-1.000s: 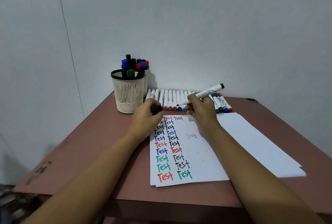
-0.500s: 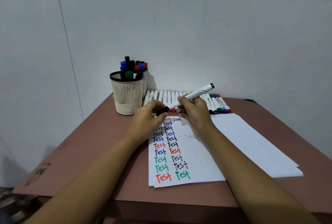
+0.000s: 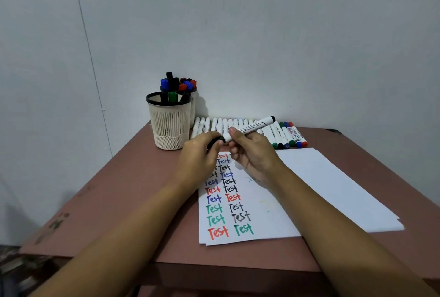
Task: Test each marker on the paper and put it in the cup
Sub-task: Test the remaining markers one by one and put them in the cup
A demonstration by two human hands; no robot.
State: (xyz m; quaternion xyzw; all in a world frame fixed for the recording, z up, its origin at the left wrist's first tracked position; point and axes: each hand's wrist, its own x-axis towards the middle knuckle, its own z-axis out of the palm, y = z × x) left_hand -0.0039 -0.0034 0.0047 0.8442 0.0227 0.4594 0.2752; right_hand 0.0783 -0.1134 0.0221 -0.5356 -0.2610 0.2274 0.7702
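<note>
From the head camera, both hands meet just above the far end of the written paper [image 3: 240,203]. The right hand [image 3: 256,153] is clamped around a white marker [image 3: 252,127], barrel slanting up and away to the right, its black end cap high over the row of spares. The left hand [image 3: 200,156] is pinched on the marker's black cap [image 3: 217,140] at the near, lower end, and cap and barrel look joined, though the fingers hide the seam, so I cannot tell how fully it is seated.

Under the hands, the paper lies on the brown table [image 3: 123,192], running from mid-table toward the near edge, covered in two columns of "Test" in red, blue, black and green. More blank sheets [image 3: 338,189] fan out beneath it toward the right edge.

Along the far edge, against the wall, a row of markers [image 3: 238,125] lies side by side, white barrels pointing back, with green, black, blue and red caps showing at the right end.

At the far left corner stands the cream mesh cup [image 3: 169,127] with a black rim, upright, a few capped markers inside. Just behind it, touching or nearly so, a second cup [image 3: 193,110] is packed with black, blue and red caps.
</note>
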